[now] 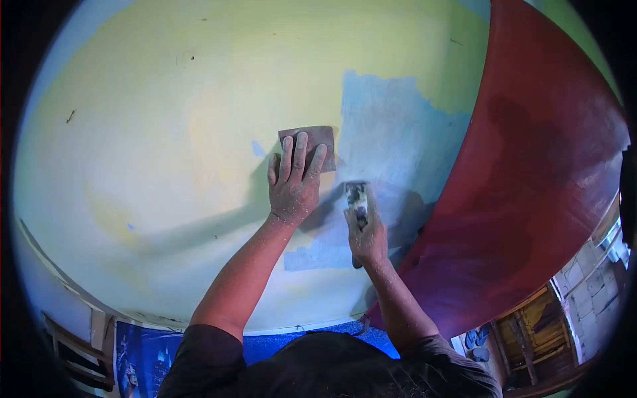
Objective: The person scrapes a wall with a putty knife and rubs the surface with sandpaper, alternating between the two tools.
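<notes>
Against the pale yellow wall, my left hand lies flat with fingers spread over a dark square sheet of what looks like sandpaper, pressing it to the surface. Lower and to the right, my right hand is wrapped round the handle of a putty knife, whose blade is smeared with white and dark residue and points up. Behind the knife is a light blue patch on the wall. Both hands are dusty.
A dark red surface curves down the right side. Below the wall is a blue printed sheet. Wooden slats stand at the lower left, and a wooden frame and footwear at the lower right.
</notes>
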Available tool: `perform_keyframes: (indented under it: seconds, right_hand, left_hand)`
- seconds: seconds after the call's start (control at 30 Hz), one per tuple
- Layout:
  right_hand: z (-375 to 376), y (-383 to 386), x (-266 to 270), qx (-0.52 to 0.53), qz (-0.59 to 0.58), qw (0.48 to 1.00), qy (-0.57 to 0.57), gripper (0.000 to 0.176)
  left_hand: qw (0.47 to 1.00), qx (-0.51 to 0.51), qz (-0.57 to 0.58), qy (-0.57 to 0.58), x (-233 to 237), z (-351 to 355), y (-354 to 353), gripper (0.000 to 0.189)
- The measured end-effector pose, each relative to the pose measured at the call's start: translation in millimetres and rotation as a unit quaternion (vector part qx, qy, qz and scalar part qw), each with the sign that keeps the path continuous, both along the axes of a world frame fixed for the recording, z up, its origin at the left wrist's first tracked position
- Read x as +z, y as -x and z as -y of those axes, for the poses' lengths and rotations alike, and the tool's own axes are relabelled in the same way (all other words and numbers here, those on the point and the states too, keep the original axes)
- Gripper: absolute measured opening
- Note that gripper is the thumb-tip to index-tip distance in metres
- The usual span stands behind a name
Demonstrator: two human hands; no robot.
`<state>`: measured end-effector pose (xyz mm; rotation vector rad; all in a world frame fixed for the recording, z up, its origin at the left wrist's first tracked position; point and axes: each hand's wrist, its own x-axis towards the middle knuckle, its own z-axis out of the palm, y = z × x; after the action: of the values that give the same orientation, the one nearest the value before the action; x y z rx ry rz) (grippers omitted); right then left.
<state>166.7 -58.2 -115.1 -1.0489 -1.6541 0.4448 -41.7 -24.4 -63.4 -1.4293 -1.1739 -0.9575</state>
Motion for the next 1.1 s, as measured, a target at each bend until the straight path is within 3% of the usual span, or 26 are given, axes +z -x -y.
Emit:
perform_keyframes:
  seconds: [0.17, 0.3, 0.43, 0.53, 0.73, 0.87, 0.93, 1.0, 1.1]
  right_hand:
    - [2, -14, -37, -0.008, -0.015, 0.998, 0.057, 0.089]
    - [-3, -17, -36, 0.006, -0.037, 0.996, 0.079, 0.088]
    - [-3, -16, -30, 0.008, -0.053, 0.995, 0.086, 0.085]
    - [-8, -17, -33, 0.002, -0.067, 0.995, 0.074, 0.083]
    - [-13, -29, -42, -0.022, -0.042, 0.993, 0.11, 0.08]
    - [-13, -32, -49, 0.011, -0.041, 0.99, 0.134, 0.078]
    - [-11, -31, -48, 0.033, -0.046, 0.988, 0.142, 0.077]
    - [-11, -28, -40, 0.059, -0.05, 0.994, 0.079, 0.076]
    - [-20, -14, -3, 0.097, -0.085, 0.992, 0.013, 0.075]
  left_hand:
    - [1.0, 0.002, 0.003, 0.011, 20, 4, -10, 0.055]
    - [0.999, -0.031, -0.016, -0.002, 99, -5, -35, 0.054]
    - [0.995, -0.085, -0.035, -0.025, 129, -37, -53, 0.057]
    - [0.996, -0.079, -0.028, 0.025, 109, -35, -52, 0.06]
    - [0.994, -0.052, -0.008, 0.096, -15, -24, -22, 0.06]
    - [0.997, -0.015, 0.018, 0.074, -96, -10, 2, 0.056]
    - [0.996, 0.017, 0.027, 0.084, -105, 5, 10, 0.055]
    - [0.995, 0.045, 0.037, 0.082, -101, 20, 20, 0.054]
    - [0.995, 0.029, 0.076, 0.054, -51, 34, 35, 0.053]
